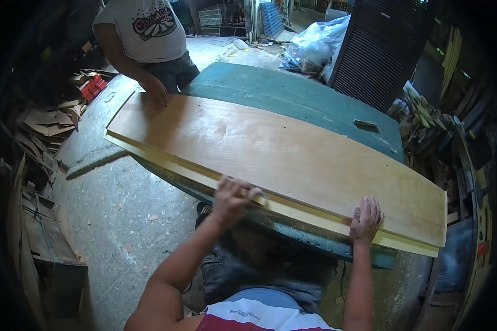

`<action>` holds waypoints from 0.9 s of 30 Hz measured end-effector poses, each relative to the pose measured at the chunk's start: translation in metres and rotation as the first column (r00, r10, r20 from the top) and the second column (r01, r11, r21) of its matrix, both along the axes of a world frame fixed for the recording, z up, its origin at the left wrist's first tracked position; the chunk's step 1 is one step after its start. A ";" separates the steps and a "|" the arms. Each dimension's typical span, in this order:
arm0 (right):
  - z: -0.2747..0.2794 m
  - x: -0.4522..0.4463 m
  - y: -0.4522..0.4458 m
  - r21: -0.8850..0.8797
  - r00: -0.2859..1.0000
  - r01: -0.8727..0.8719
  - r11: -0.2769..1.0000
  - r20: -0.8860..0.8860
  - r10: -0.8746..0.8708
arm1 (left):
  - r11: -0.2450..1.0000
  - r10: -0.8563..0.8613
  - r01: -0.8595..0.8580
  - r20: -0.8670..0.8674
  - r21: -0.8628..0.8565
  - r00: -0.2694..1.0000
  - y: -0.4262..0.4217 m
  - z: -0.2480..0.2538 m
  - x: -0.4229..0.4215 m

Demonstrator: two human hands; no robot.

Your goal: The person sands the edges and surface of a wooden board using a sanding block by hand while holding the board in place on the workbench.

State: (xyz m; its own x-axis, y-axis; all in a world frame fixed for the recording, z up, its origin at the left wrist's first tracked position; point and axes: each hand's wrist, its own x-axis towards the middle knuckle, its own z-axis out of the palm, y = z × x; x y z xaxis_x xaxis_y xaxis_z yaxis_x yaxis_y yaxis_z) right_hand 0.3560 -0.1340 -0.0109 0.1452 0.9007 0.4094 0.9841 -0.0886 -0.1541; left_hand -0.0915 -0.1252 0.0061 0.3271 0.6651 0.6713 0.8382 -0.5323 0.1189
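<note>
Wooden panel (281, 160) is serving as landmark; it is lying flat, long and smooth-faced, across a green table (292, 94). A pale yellowish frame (176, 164) is sitting under the panel and showing along its near long edge. Small dark spots are dotting the panel's face.

Left hand (232, 198) is bending over the panel's near edge, around mid-length, fingers curling; motion blur is covering it, so cannot tell whether it is grasping anything. Right hand (367, 220) is resting palm-down on the panel at the near edge, towards the panel's right end, fingers extending over the face, holding nothing.

A co-worker (149, 33) in a printed light shirt is standing beyond the panel's left end. That person's hand (156, 95) is reaching down to the panel near its far left corner; shadow is making the grip hard to tell.

The table's green top is extending beyond the panel's far edge, with a dark rectangular slot (366, 126) showing there. Past the panel's far side, a dark louvred shutter (373, 49) is leaning, and clear plastic sheeting (317, 44) is bunching beside it. Wood offcuts (49, 122) are lying in a pile off the panel's left end, a red object (92, 87) among them.
</note>
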 end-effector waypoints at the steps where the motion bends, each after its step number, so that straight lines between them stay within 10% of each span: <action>1: 0.000 0.000 -0.001 -0.005 1.000 -0.009 1.000 -0.007 0.009 | 1.000 0.002 -0.003 -0.056 -0.006 0.998 -0.007 0.007 0.019; 9: -0.001 0.000 0.003 0.003 1.000 0.000 1.000 0.005 0.000 | 0.942 0.333 -0.332 -0.018 0.046 0.943 0.021 -0.006 -0.133; 17: 0.001 0.002 0.006 0.007 1.000 -0.023 1.000 0.002 0.023 | 0.998 -0.002 0.004 -0.024 0.057 1.000 0.001 -0.015 0.043; 27: -0.002 0.004 0.006 -0.001 0.999 -0.005 1.000 0.046 0.005 | 0.936 0.321 -0.326 0.061 0.129 0.945 0.034 -0.038 -0.159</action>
